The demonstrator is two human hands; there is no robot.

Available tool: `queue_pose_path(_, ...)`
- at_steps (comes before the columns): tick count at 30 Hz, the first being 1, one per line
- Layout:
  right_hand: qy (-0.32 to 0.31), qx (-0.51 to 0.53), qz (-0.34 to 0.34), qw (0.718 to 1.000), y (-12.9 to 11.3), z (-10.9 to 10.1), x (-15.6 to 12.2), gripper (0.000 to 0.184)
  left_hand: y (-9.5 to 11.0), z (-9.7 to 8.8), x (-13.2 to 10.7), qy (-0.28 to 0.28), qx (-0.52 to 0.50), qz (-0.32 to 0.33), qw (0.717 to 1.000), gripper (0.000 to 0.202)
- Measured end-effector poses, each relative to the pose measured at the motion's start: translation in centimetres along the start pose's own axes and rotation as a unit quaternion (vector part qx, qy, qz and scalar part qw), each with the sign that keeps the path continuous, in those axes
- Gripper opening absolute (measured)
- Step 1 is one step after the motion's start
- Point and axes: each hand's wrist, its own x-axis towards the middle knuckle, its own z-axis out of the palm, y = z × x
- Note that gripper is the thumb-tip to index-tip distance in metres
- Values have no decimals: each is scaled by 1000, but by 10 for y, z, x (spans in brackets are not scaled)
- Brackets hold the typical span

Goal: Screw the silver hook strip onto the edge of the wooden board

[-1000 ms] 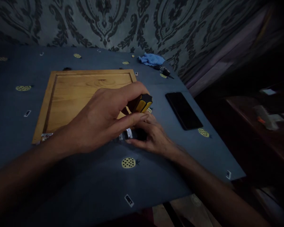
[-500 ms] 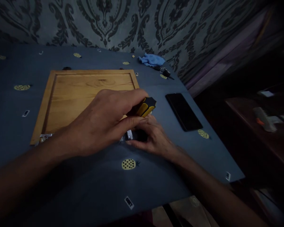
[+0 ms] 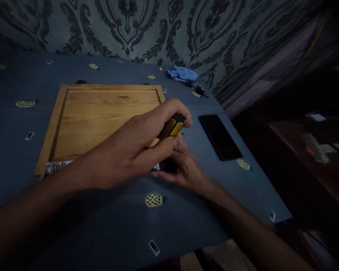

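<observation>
My left hand point(image 3: 135, 139) is closed around the black-and-yellow handle of a screwdriver point(image 3: 173, 124), which stands tilted with its butt end up. The screwdriver's tip is hidden under my hands. Just below and right of it, my right hand point(image 3: 188, 165) is closed on a dark object with a silvery part point(image 3: 168, 166), at the near right corner of the wooden panel. Most of that object is covered by fingers. The framed wooden panel point(image 3: 101, 113) lies flat behind my left hand. Metal hinge pieces point(image 3: 53, 167) show at its near left corner, beside my left forearm.
A black phone point(image 3: 220, 137) lies on the table to the right. Farther back are a blue cloth point(image 3: 182, 73) and a small dark item with a ring point(image 3: 198, 89). The blue tablecloth point(image 3: 115, 226) has pineapple prints, and a patterned wall covering point(image 3: 130, 30) rises behind the table.
My left hand's fingers have shifted on the screwdriver handle, the forefinger now curling over its far side. My right hand stays by the same spot. The view has moved slightly.
</observation>
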Motion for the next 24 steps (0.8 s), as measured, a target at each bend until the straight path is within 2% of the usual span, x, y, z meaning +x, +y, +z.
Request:
queue_pose_path(3, 2, 5, 4, 1000, 0, 1, -1, 42, 3, 12, 1, -31, -99, -43, 994, 9)
queue_pose_path(5, 0, 11, 8, 1000, 0, 1, -2, 41, 5, 20, 4, -3, -163, -52, 985, 3)
queue_pose_path(7, 0, 16, 14, 1000, -1, 1, -2, 40, 6, 28, 7, 29, -211, -53, 976, 16)
queue_pose_path(10, 4, 13, 11, 1000, -1, 1, 0, 39, 3, 38, 12, 104, -259, -30, 960, 38)
queue_pose_path(12, 7, 5, -3, 1000, -1, 1, 1, 40, -1, 44, 14, 147, -293, -5, 945, 45)
queue_pose_path(14, 9, -2, -13, 1000, 0, 0, 1, 42, -6, 48, 17, 166, -322, 10, 932, 47)
queue_pose_path(19, 17, 1, -18, 1000, 0, 0, 1, 41, -11, 51, 20, 160, -338, 20, 927, 49)
queue_pose_path(24, 5, 25, -12, 1000, -2, -1, 1, 38, -4, 46, 20, 105, -312, 10, 944, 46)
